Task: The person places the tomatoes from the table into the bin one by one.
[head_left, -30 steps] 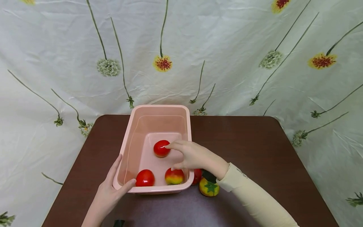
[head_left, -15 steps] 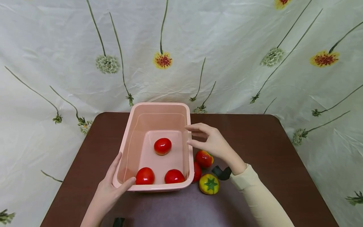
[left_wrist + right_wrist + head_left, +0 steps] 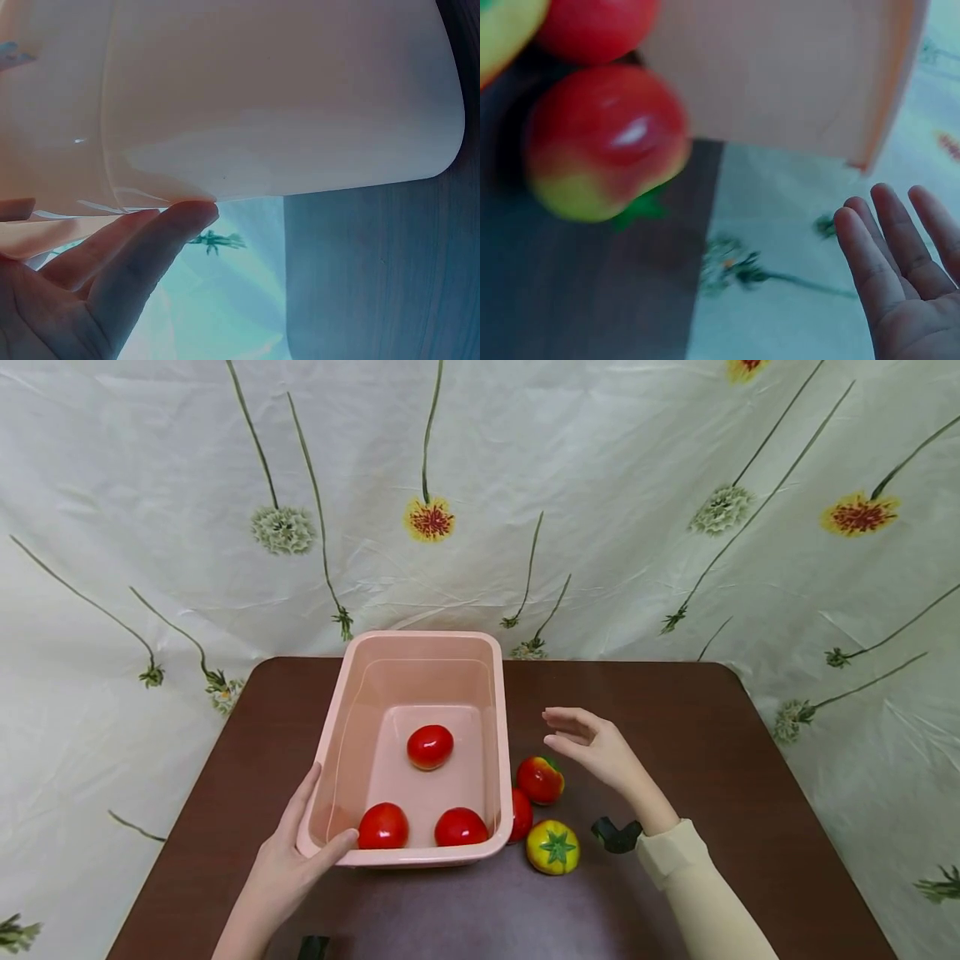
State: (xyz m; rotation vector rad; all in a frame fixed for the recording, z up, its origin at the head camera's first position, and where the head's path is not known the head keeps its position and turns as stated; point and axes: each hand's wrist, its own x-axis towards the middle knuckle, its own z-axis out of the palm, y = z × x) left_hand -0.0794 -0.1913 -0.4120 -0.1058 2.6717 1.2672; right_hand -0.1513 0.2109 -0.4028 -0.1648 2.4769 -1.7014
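Note:
A pink plastic basin (image 3: 425,647) stands on the table. My left hand (image 3: 288,860) holds its front left corner, thumb over the rim and fingers outside; in the left wrist view the fingers (image 3: 150,255) lie against its wall. Inside, a red tomato (image 3: 431,747) lies mid-floor, with another tomato (image 3: 384,826) at front left and a third tomato (image 3: 461,827) at front right. My right hand (image 3: 600,752) hovers right of the basin, fingers slightly bent, holding nothing. Nearest it is a red-and-yellow tomato (image 3: 540,780), also big in the right wrist view.
Against the basin's right side is a red tomato (image 3: 521,815), partly hidden by the rim. A yellow tomato (image 3: 552,847) with a green star-shaped top lies in front of it. A black piece (image 3: 617,835) shows by my right wrist. Floral cloth (image 3: 600,527) hangs behind the brown table (image 3: 712,760).
My right hand has left the space above the basin and moved right, past its rim. The front right tomato has turned and now shows only red. My left hand stays on the corner.

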